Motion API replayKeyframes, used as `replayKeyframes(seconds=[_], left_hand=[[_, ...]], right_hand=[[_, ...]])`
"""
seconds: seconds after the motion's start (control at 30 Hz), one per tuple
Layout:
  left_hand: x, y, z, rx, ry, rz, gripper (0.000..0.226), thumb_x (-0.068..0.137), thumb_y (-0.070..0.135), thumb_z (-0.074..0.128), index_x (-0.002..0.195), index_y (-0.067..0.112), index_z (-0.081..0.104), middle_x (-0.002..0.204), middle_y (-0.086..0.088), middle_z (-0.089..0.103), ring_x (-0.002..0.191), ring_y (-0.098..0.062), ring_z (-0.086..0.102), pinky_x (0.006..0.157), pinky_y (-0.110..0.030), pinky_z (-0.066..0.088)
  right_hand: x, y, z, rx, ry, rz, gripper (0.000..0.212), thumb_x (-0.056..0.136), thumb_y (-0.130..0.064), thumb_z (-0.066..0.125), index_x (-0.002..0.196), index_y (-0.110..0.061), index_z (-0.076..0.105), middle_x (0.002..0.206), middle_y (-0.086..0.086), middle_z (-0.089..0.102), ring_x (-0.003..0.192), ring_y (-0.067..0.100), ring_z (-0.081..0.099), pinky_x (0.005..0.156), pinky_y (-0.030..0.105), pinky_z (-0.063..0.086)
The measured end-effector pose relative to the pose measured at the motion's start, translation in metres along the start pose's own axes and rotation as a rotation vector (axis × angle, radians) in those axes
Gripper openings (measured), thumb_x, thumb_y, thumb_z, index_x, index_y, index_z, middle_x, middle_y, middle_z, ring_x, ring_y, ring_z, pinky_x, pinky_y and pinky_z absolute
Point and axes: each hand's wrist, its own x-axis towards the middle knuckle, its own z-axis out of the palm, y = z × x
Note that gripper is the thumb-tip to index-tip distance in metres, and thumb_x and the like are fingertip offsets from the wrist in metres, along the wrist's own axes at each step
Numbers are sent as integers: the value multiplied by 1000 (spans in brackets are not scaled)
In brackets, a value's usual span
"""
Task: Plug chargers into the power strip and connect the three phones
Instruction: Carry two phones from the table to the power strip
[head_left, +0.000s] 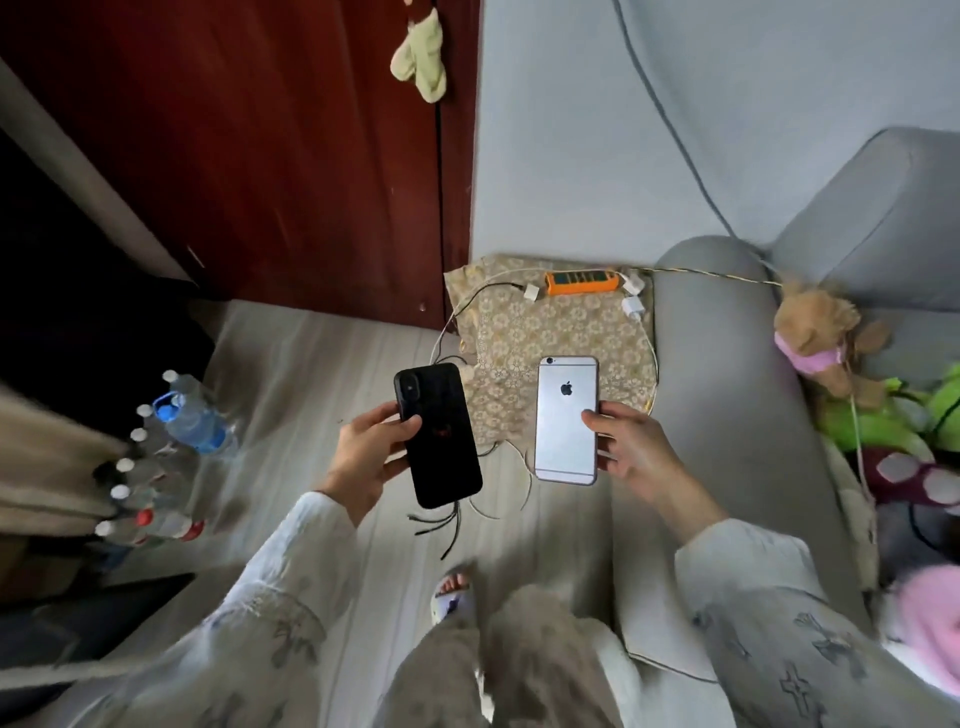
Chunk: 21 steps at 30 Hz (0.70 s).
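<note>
Above the floor, left hand (367, 457) holds black phone (438, 434), right hand (629, 448) silver phone (566, 420).

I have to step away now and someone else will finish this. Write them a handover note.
Left hand: grip closed on the black phone, held back-up above the floor.
Right hand: grip closed on the silver iPhone, also back-up.
The orange power strip lies on the patterned cloth by the wall, with three white chargers at it; cables trail toward the phones. Whether each charger is fully seated cannot be told.
Left to do: neither held phone clearly has a cable plugged in. The third phone is not in view.
</note>
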Motion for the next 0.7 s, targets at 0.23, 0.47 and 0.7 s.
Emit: replayKeyframes(seconds=[0.23,0.47,0.7], left_hand=[[83,15,40,-39,6,-111,21,83,1,58,90,20,63,79,-1,71,72,-14,68,64,-28,52],[169,19,90,-36,82,-177,24,82,0,60,95,19,61,75,0,72,68,-11,69,60,-26,51],[285,-10,176,-8,175,-272,33,84,-2,57,114,10,56,82,-5,66,72,-14,65,59,-25,51]], right_hand=[[78,-38,-13,-25,68,75,28,83,-3,60,110,-5,59,103,17,63,91,30,58,68,32,45],[190,-63,-31,-36,68,170,32,82,-1,61,114,-3,57,108,20,62,100,33,57,88,44,45],[334,-67,-70,-90,44,275,23,82,0,60,103,-9,60,106,17,63,98,31,57,79,37,45]])
